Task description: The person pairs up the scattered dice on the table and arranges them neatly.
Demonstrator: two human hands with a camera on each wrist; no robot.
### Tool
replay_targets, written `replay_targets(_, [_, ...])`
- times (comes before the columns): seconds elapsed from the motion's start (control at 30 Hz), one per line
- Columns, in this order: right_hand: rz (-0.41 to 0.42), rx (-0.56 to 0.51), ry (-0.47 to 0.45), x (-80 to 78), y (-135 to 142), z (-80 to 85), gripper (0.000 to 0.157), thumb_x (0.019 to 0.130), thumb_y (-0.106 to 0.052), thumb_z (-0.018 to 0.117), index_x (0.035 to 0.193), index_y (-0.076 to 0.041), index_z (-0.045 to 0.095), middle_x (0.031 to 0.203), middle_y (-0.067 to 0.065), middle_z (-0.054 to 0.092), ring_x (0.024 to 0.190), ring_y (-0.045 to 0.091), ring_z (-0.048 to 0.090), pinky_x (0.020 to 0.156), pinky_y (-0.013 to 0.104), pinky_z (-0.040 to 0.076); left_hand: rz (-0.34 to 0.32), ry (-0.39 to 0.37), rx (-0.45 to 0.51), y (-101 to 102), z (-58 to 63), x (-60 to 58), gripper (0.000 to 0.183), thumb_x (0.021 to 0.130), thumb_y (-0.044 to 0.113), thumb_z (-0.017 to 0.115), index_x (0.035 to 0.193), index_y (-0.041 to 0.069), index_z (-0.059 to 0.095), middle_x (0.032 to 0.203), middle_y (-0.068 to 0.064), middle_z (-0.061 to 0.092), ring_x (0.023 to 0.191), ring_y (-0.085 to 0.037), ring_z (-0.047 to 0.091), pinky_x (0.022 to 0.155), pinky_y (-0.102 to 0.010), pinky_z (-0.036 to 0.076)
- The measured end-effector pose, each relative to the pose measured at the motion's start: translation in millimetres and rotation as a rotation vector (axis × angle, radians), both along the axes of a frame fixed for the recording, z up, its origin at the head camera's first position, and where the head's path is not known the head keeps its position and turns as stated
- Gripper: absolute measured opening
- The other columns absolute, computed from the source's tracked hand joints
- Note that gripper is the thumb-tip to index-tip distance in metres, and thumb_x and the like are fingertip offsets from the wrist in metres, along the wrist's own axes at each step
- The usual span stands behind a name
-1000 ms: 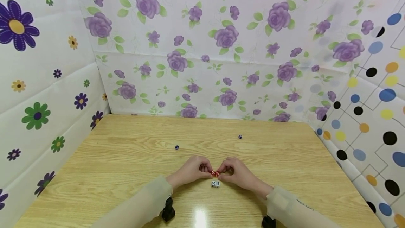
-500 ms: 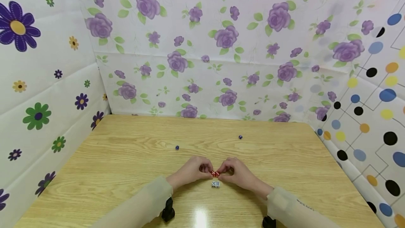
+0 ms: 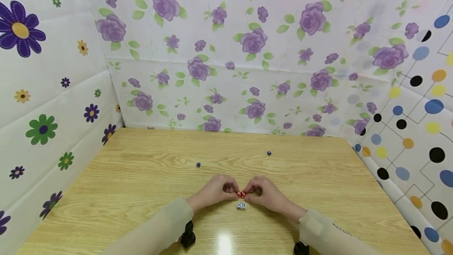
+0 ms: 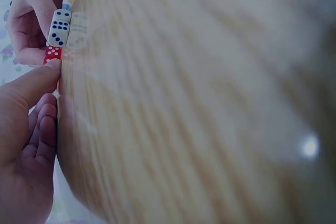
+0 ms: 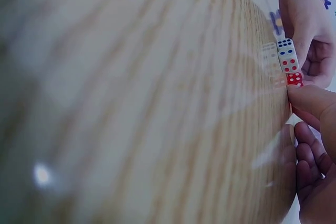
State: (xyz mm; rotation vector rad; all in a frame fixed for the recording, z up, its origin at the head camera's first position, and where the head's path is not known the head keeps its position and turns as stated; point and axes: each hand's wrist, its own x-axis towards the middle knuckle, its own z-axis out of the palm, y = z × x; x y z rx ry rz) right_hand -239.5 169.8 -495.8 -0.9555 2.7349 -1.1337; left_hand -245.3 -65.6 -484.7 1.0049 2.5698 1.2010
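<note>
Two red dice, a left red die (image 3: 238, 194) and a right red die (image 3: 243, 194), sit side by side on the wooden table, seemingly touching. My left hand (image 3: 216, 190) pinches the left one from its outer side between thumb and finger. From the opposite side, my right hand (image 3: 267, 195) pinches the right one the same way. Just nearer to me lies a pair of white dice (image 3: 241, 206), side by side. In the left wrist view, the thumb partly covers a red die (image 4: 53, 53) behind a white die (image 4: 59, 27).
A dark blue die (image 3: 198, 165) lies farther back to the left, and another dark blue die (image 3: 269, 153) farther back to the right. Flowered cloth (image 3: 226, 70) hangs behind the wooden table (image 3: 141, 160). Patterned sheets also flank both sides.
</note>
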Motion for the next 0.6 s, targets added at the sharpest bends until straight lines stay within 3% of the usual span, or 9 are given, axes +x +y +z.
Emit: replay_targets(0.6, [0.008,-0.004,-0.026,0.4,0.5,0.7,0.014,0.084,-0.021,0.080,0.094,-0.026,0.071,0.091,-0.010,0.067,0.085,0.011,0.055,0.074,0.021,0.042,-0.003,-0.025,-0.017,0.0,3.7,1.6,0.010,0.085,0.015,0.079,0.091,0.013,0.072,0.078,0.004,0.065,0.065,0.001,0.053,0.062,-0.016,0.047])
